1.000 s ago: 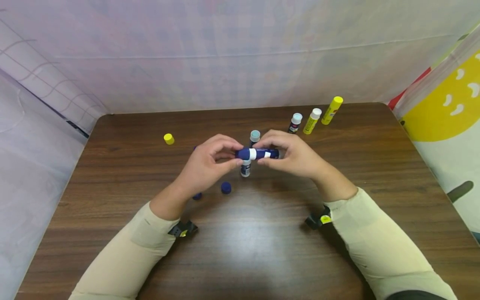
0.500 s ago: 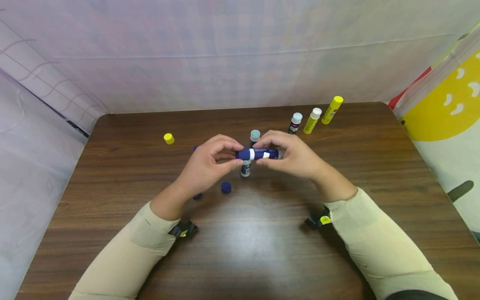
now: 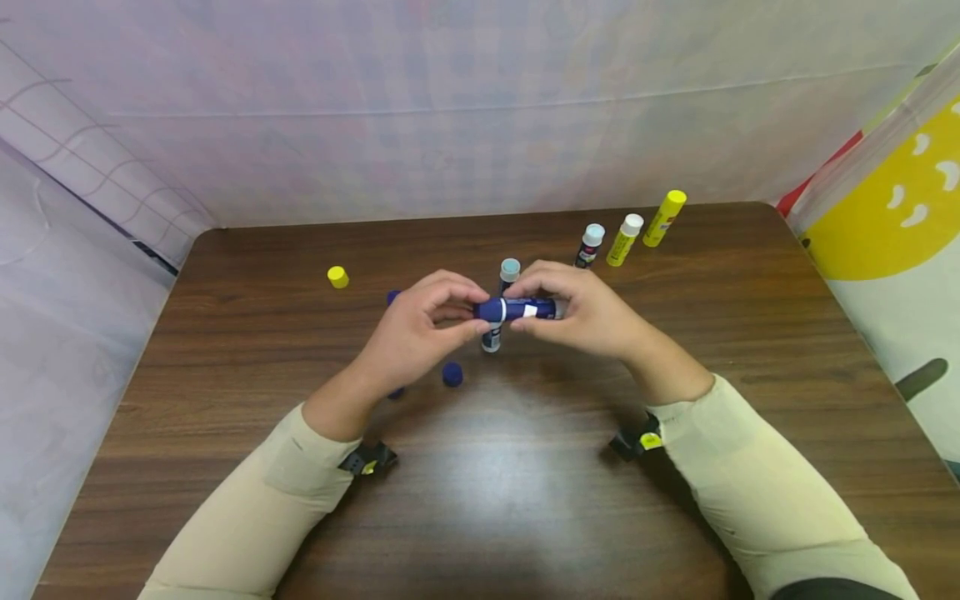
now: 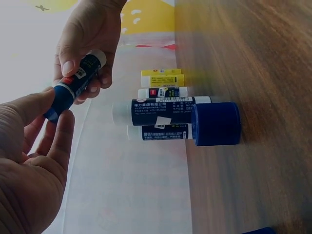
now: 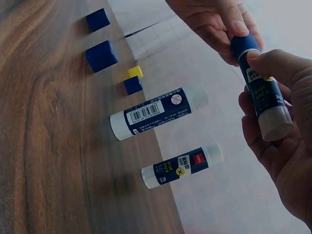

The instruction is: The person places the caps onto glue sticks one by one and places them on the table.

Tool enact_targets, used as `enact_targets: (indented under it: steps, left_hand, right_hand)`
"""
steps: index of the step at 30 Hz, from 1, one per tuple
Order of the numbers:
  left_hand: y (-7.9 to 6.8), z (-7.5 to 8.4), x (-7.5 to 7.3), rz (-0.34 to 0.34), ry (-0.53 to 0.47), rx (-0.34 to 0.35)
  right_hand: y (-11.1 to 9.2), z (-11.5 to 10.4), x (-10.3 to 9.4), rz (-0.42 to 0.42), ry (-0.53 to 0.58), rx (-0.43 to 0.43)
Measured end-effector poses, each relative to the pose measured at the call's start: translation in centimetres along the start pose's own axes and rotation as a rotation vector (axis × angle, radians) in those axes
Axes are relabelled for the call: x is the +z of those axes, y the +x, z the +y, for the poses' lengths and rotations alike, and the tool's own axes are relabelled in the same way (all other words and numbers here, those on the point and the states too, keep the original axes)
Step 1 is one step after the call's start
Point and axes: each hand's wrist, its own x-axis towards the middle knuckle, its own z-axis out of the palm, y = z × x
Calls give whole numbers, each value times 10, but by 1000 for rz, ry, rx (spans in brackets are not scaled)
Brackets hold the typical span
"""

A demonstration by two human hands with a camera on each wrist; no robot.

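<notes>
On my feed, the left hand pinches the blue plastic cap at one end of the navy cylindrical glue stick; the right hand grips the barrel. I see the stick held sideways above a brown wood-grain tabletop reflecting pale light. Faintly checked cloth hangs behind; yellow-printed white cloth hangs at right.

On the table, loose caps sit left of standing glue sticks.
</notes>
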Motion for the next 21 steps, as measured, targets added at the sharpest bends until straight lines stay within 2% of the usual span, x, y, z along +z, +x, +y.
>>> enact_targets:
  steps: [10, 16, 21]
  left_hand:
    - [0, 2, 1, 6, 9, -5]
    - [-1, 4, 0, 32, 36, 3]
    - [-2, 7, -1, 50, 51, -25]
  right_hand:
    - [0, -5, 0, -2, -13, 11]
    - [-1, -8, 1, 3, -40, 9]
    - [-1, -12, 2, 2, -52, 4]
